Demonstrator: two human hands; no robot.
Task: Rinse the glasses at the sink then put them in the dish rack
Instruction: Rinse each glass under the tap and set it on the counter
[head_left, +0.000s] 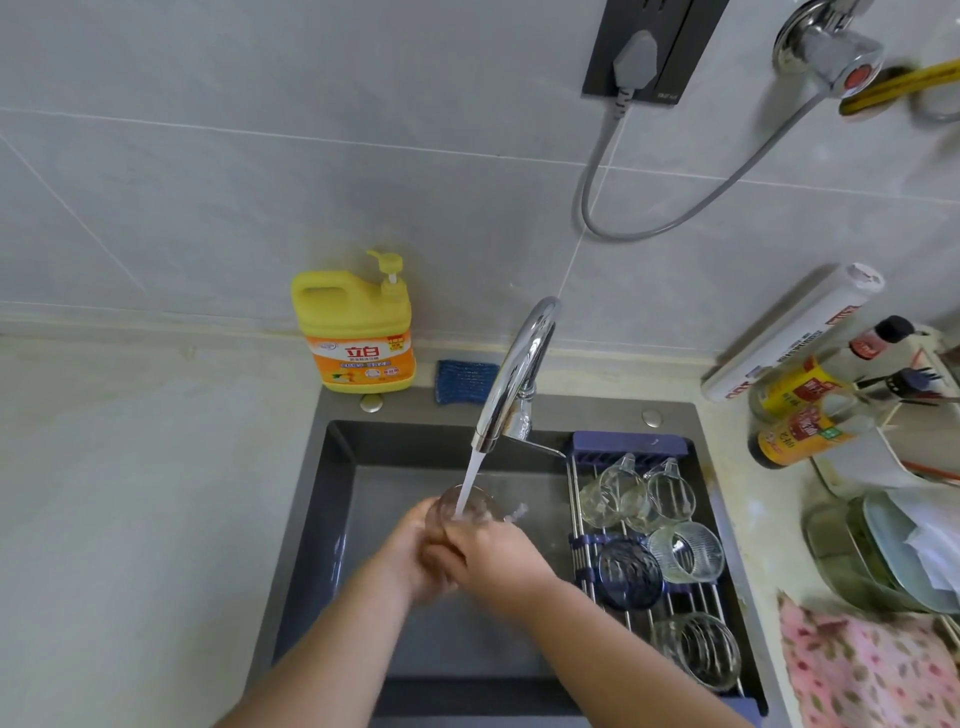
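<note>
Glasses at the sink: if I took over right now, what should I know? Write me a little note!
Hands: the left hand and right hand both grip one clear glass under the running faucet, over the sink.
Done: five glasses sit in the dish rack on the sink's right side, including a blue glass.
Left: finish rinsing this glass, then set it in the rack. I see no other glasses waiting.

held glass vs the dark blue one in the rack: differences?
Colour: the held glass is clear; the blue glass is dark-tinted. State: the held glass sits in the left hand and right hand under running water; the blue glass rests on the dish rack, untouched. Both are drinking glasses.
</note>
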